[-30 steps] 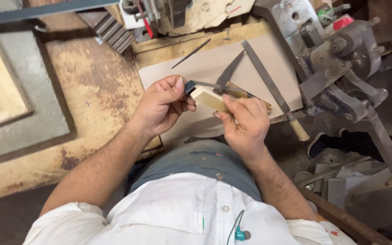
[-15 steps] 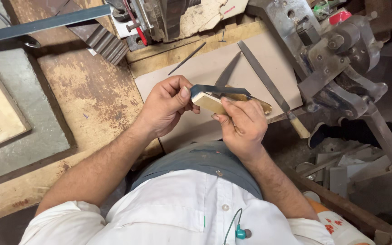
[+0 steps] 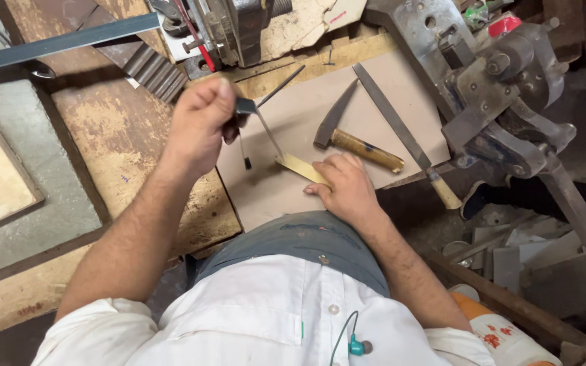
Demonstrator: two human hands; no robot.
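Brass-coloured strip [image 3: 301, 167] is lying flat on the pale board [image 3: 286, 129] on the worktop [image 3: 103, 135], pinned under the right hand [image 3: 346, 186], fingers spread flat on its near end. Left hand [image 3: 199, 125] is raised above it, fingers closed round a small saw frame [image 3: 256, 118] whose thin blade angles down to the strip's far end. Hammer [image 3: 354, 141] and long file [image 3: 401, 135] sit just beyond.

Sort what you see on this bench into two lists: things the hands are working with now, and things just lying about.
In use:
left hand
thin metal tool
right hand
pale yellow strip
board

Lying about:
hammer
long file
thin rod
vise
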